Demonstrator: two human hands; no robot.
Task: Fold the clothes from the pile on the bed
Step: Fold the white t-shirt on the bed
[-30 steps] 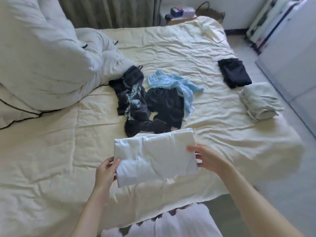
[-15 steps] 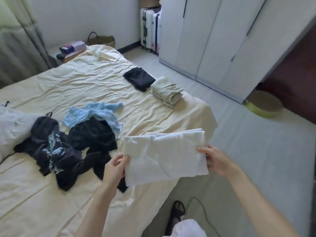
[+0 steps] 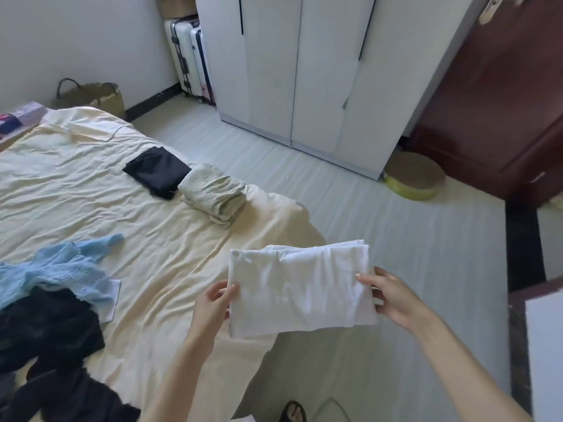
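Note:
I hold a folded white garment (image 3: 300,284) in the air over the bed's right corner. My left hand (image 3: 213,306) grips its left edge and my right hand (image 3: 393,296) grips its right edge, thumb on top. On the cream bed sheet (image 3: 91,184) lie a folded black garment (image 3: 157,172) and a folded pale green garment (image 3: 213,196) near the right edge. The unfolded pile sits at the left: a light blue knit (image 3: 58,269) and black clothes (image 3: 48,339).
White wardrobe (image 3: 304,71) stands across the pale floor (image 3: 396,245). Suitcases (image 3: 190,59) stand in the corner beside it. A woven basket (image 3: 91,95) is by the bed's far end, a round yellow-green pad (image 3: 414,181) by the dark red door (image 3: 502,95).
My view has swung right, away from the pile toward the wardrobe. Both hands have carried the folded white garment rightward, off the bed's middle to its right corner.

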